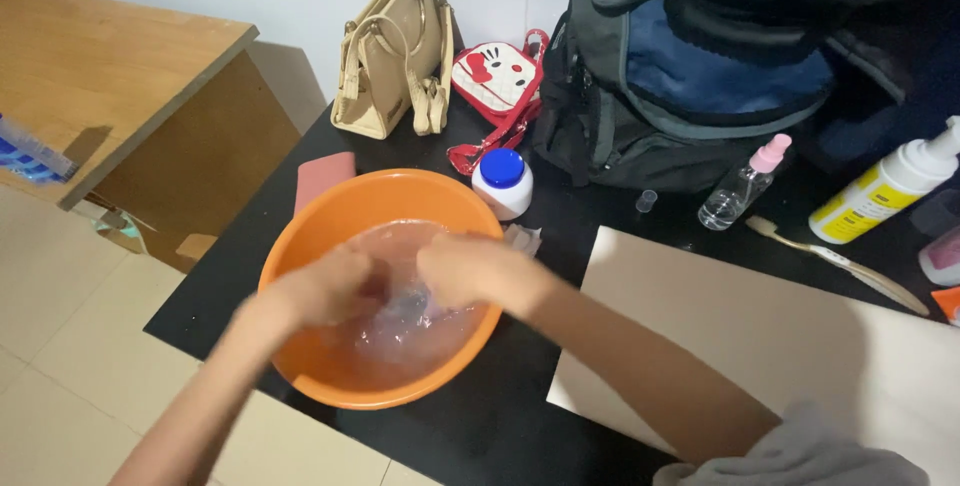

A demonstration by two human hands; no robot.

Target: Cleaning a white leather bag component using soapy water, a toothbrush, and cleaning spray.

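Orange round plastic basin (300, 246) | left hand (330, 289), right hand (468, 271) blurred in water, grip unclear

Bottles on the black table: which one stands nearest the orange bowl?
The short white jar-like bottle with the blue cap, right behind the bowl's rim. The clear pink-capped spray bottle and the white-and-yellow pump bottle lie farther right.

The person's two forearms are bare from the wrist up. The left hand (335, 286) and the right hand (470, 271) wear no gloves, and both look blurred. On the right arm a grey sleeve (800, 451) of soft cloth is pushed up near the elbow, with folds.
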